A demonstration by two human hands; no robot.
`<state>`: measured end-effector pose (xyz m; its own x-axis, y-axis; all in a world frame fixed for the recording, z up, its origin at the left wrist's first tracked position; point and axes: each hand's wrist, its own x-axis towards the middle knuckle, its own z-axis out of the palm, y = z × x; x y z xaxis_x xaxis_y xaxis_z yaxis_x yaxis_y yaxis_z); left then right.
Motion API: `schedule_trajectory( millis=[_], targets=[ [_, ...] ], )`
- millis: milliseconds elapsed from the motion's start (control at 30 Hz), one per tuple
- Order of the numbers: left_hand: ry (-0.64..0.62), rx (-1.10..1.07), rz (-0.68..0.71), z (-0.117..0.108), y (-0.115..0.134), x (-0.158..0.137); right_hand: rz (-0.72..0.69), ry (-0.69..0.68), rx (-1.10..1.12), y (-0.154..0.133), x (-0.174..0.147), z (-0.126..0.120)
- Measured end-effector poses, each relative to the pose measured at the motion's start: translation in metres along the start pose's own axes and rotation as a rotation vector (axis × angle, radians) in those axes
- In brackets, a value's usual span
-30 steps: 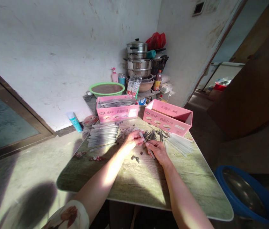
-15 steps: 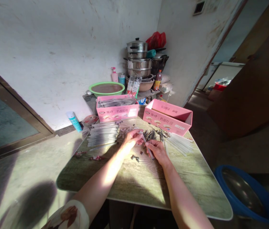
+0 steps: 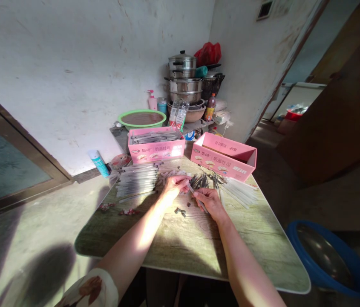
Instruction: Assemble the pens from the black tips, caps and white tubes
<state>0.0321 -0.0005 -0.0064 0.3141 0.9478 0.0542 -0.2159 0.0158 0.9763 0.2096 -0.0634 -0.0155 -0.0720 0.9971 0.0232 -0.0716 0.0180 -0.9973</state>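
Slanting between my hands is a slim translucent tube [image 3: 203, 206], which looks like a pen barrel. My right hand [image 3: 211, 202] pinches it along its length. At its upper end, my left hand [image 3: 176, 186] has its fingertips closed; any small part between them is hidden. Thin dark sticks [image 3: 200, 181] lie just beyond my hands, beside a heap of small whitish pieces [image 3: 164, 175]. Several short black pieces [image 3: 180, 211] are on the table in front of me. Many similar tubes [image 3: 137, 181] lie in rows at the left, and paler tubes [image 3: 240, 192] fan out at the right.
A pink box [image 3: 156, 150] full of tubes stands at the table's back edge, with another pink box [image 3: 224, 157] to its right. Behind are a green-rimmed basin [image 3: 142, 125] and stacked steel pots [image 3: 185, 87]. A blue tub [image 3: 358, 281] is by the table's [image 3: 180, 251] right side.
My left fingers have shifted slightly down over the tube's upper end, so less of it shows. My right hand has stayed nearly in place.
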Motion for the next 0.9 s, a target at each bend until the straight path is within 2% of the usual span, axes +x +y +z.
schedule_trajectory(
  millis=[333, 500, 700, 900],
  targets=[
    [-0.045, 0.022, -0.014, 0.002, -0.005, 0.0, -0.003, 0.03, 0.014, 0.008, 0.001, -0.005],
    [-0.001, 0.075, 0.066, -0.01, 0.007, 0.002, 0.004, 0.048, -0.015, 0.003, 0.001, -0.002],
    [-0.22, 0.108, -0.036, -0.025, 0.012, 0.002, 0.009, -0.006, -0.09, -0.001, -0.003, -0.002],
    [-0.298, 0.219, -0.11, -0.026, 0.018, -0.003, 0.025, -0.004, -0.079, 0.006, 0.0, -0.006]
  ],
)
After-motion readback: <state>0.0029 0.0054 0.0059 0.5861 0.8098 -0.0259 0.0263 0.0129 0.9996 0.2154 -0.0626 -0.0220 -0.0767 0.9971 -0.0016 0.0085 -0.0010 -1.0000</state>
